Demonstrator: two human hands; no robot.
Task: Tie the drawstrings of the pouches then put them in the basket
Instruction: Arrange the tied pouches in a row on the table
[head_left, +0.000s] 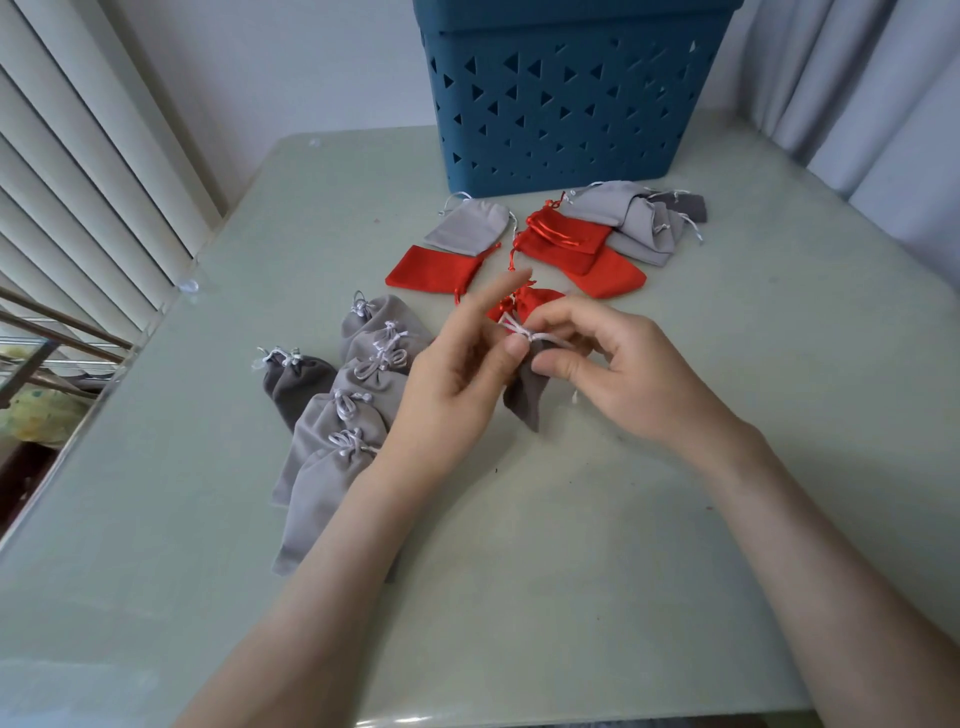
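Note:
A small dark grey pouch (525, 397) hangs between my hands above the table's middle. My left hand (457, 384) pinches its white drawstring (519, 331) at the neck, with the index finger stretched up. My right hand (618, 369) pinches the pouch's neck and the string from the right. The blue basket (566, 98) with triangle holes stands at the back. Several tied grey pouches (343, 431) lie in a row to my left. A small tied red pouch (535, 302) lies just behind my hands.
Flat red pouches (434, 270) and grey pouches (631, 223) with loose strings lie in front of the basket. The pale green table (571, 545) ends at a window with blinds (78, 156) on the left. Curtains (857, 93) hang at the right.

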